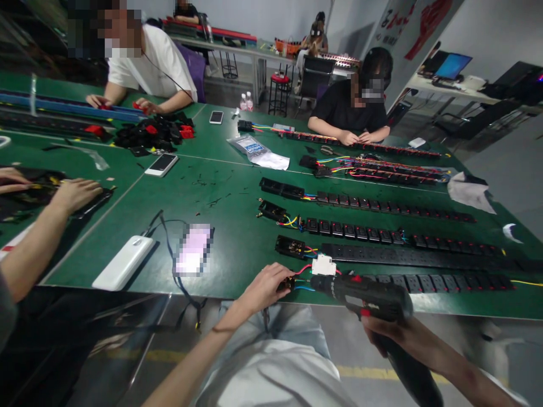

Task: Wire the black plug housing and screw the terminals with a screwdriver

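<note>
My right hand (392,332) is wrapped round the grip of a black cordless drill (375,297), its nose pointing left over the table's near edge. My left hand (267,287) has its fingers closed on a small black connector block (289,284). Red and blue wires run rightward from that block. A white circuit breaker (323,264) lies just beyond the drill's nose, with the red wire leading to it. Behind and right of the drill stretches a black socket strip (441,282). The drill's tip is close to the wires; whether it touches anything I cannot tell.
More socket strips (356,230) lie in rows beyond my hands. Left are a white power bank (125,263) with a cable and a phone (194,249). A co-worker's arm (46,232) reaches in at far left; two other people sit across the green table (229,226).
</note>
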A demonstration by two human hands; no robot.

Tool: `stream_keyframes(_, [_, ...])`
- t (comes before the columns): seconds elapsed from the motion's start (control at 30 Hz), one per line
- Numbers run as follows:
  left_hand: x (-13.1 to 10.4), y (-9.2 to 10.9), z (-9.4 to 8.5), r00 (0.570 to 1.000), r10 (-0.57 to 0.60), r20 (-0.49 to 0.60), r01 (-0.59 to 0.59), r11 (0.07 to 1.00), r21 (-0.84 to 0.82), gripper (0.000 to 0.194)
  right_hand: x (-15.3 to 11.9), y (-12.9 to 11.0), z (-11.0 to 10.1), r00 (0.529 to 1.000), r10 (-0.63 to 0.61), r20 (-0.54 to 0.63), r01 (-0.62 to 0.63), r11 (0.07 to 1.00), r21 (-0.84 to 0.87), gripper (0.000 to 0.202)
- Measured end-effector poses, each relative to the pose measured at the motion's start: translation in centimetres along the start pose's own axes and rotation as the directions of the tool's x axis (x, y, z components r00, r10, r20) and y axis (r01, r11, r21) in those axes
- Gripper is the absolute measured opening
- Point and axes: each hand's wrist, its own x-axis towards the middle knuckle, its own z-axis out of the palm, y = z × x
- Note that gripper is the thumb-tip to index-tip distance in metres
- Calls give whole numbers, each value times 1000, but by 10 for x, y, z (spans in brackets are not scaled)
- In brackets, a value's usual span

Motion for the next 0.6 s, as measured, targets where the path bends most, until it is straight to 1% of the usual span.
stream_keyframes(0.1, [-3,-4,10,998,-20,-60,20,1000,-15,29,3,-3,1,996,44,71,-42,999,-24,45])
stream_keyframes(0.2, [-4,-6,18,995,-45,-92,43,999,-20,22,3,-2,2,995,58,85,-57,998,-20,44])
stream_keyframes(0.27, [-4,-6,19,996,-38,-85,37,999,-8,20,1,-2,1,994,70,86,-68,997,-22,44])
stream_keyframes(0.37, [-4,-5,13,996,-25,-91,25,1000,6,19,-3,1,-2,994,63,90,-60,997,-38,46])
stream_keyframes(0.43, [-6,-5,10,990,-46,-134,47,999,4,20,-4,7,-4,996,0,86,4,999,-48,46])
stream_keyframes(0.5, [-10,-7,9,974,-83,-210,83,997,-6,20,-2,17,-1,992,-102,77,106,993,-60,44])
stream_keyframes(0.57, [-14,-11,14,945,-134,-298,133,991,-25,19,4,31,9,982,-184,49,186,982,-33,41])
stream_keyframes(0.6, [-16,-13,17,927,-162,-338,158,987,-39,18,10,38,17,979,-204,23,203,979,18,38])
